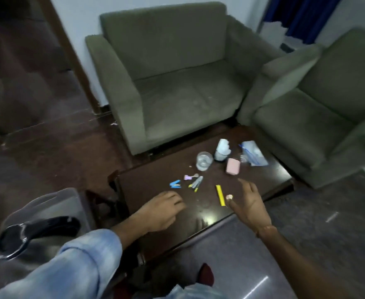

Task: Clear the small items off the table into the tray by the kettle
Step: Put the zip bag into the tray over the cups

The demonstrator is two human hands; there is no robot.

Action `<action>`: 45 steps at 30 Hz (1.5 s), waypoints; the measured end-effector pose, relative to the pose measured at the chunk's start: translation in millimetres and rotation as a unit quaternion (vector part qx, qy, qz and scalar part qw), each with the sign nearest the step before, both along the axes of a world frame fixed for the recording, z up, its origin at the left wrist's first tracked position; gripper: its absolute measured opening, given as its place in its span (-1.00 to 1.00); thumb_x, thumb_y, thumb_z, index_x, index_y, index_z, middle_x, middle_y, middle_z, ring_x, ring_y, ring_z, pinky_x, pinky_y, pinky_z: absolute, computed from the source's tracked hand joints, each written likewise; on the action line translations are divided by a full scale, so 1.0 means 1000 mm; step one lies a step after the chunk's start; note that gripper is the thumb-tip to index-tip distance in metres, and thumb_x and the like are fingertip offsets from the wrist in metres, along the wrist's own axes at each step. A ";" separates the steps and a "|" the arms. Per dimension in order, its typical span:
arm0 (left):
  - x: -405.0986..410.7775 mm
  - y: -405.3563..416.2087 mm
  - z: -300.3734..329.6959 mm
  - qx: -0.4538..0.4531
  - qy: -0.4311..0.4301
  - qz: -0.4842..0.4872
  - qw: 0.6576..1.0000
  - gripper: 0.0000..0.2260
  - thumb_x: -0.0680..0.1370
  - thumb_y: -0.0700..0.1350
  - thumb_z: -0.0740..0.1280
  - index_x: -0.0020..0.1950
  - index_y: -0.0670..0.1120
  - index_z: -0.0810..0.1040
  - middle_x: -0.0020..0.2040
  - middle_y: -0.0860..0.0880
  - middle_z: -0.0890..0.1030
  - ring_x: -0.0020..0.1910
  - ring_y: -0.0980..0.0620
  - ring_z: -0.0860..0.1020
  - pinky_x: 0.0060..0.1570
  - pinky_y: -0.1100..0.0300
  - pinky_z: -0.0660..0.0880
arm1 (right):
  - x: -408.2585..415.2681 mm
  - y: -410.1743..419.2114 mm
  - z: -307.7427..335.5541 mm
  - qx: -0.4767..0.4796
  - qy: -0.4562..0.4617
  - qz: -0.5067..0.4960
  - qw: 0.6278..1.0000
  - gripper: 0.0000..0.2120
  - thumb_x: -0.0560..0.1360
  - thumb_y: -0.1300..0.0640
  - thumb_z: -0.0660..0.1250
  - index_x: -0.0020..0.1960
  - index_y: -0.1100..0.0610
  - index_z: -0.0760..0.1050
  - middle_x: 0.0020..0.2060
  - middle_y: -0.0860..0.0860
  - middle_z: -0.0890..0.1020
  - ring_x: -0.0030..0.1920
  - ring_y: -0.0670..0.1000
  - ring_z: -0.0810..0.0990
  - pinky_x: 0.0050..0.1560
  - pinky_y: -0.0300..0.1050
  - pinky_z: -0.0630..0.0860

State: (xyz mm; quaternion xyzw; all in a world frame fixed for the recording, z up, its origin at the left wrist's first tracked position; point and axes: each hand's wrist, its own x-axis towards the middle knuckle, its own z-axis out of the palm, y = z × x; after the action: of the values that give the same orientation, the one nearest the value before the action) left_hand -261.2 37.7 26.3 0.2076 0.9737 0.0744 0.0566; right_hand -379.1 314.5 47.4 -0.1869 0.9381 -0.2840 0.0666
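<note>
On the dark low table [270,175] lie small items: a blue clip [175,184], a pink-purple piece [188,177], a bundle of grey and yellow sticks [196,182], a yellow strip [220,195] and a small pale lump [229,197]. My left hand [162,210] rests on the table near its front, fingers loosely curled, holding nothing. My right hand [250,203] hovers open beside the yellow strip, thumb close to the pale lump. A clear plastic tray [47,203] sits at the lower left next to the black kettle [32,234].
Farther back on the table stand a glass of water [204,161], a dark cup with white paper [222,150], a pink case [232,166] and a plastic bag [253,155]. Two green armchairs [177,83] [323,117] border the table.
</note>
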 end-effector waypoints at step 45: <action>-0.453 0.302 -0.060 0.310 -0.238 0.443 0.806 -0.90 0.47 -0.04 0.44 -0.22 0.00 0.59 -0.32 0.11 0.61 -0.11 -0.02 0.65 -0.16 0.23 0.47 | -0.389 0.240 -0.052 0.059 -0.257 -0.122 0.957 -0.38 0.46 -0.07 0.35 0.43 0.15 0.29 0.32 0.17 0.48 0.29 0.16 0.49 0.24 -0.01 0.47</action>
State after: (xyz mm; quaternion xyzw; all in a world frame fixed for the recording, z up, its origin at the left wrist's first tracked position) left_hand -714.0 340.0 -33.7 -0.2645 0.8406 0.4369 0.1803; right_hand -768.5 554.4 -4.7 0.0124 0.9199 -0.2727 0.2814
